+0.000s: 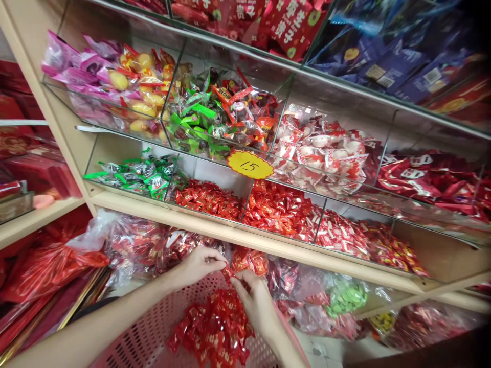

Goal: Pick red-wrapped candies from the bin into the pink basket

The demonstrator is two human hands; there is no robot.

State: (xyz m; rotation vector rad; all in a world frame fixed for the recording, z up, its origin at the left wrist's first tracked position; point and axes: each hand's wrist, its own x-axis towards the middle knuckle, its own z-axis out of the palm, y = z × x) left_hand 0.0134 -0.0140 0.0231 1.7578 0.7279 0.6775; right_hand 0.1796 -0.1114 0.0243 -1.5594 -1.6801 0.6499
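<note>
both hands (230,286) pinch red candy wrappers (215,327) over pink basket (149,337)

The scene is brightly and evenly lit from above, with saturated reds. Pale glare streaks run along the clear bin fronts (215,148) and glint off the cellophane candy wrappers (215,327). The upper right corner falls dark. Shelf boards (268,245) bow and slant from wide-angle distortion, strongest at the edges. The left forearm (95,327) at the bottom edge looks soft and slightly blurred.
</note>
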